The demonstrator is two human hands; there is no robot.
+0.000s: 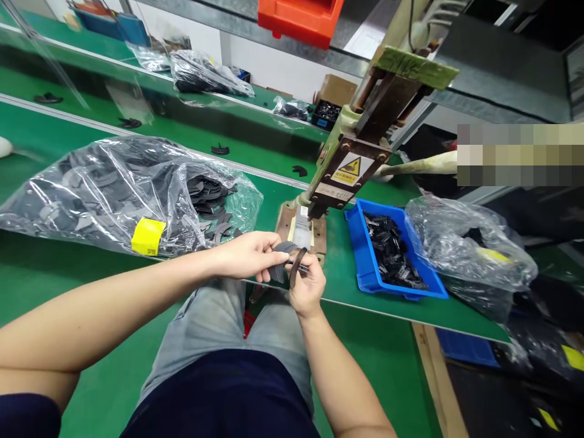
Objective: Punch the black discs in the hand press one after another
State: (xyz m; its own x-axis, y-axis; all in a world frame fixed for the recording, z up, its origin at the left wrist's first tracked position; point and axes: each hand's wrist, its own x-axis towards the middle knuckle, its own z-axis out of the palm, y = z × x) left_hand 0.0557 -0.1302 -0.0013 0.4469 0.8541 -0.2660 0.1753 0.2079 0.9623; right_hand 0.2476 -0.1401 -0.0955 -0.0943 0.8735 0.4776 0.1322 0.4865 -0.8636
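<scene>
Both hands meet over the bench's front edge, just before the press. My left hand [255,254] is closed round several dark grey curved plastic pieces [277,271], stacked together. My right hand [308,283] pinches a black curved strip [297,266] that stands against that stack. A small dark part also shows between the fingers, too small to name. Behind the hands is the hand press [349,167], a green column with a yellow warning label, and its metal base fixture [302,234]. The fingertips partly hide where the pieces touch.
A clear bag [104,182] of grey curved pieces lies left on the green bench. Right of the press sits a blue bin [365,267] of small black parts, beside another plastic bag [474,243]. Loose black pieces [219,149] lie on the strip behind. An orange bin [298,18] hangs overhead.
</scene>
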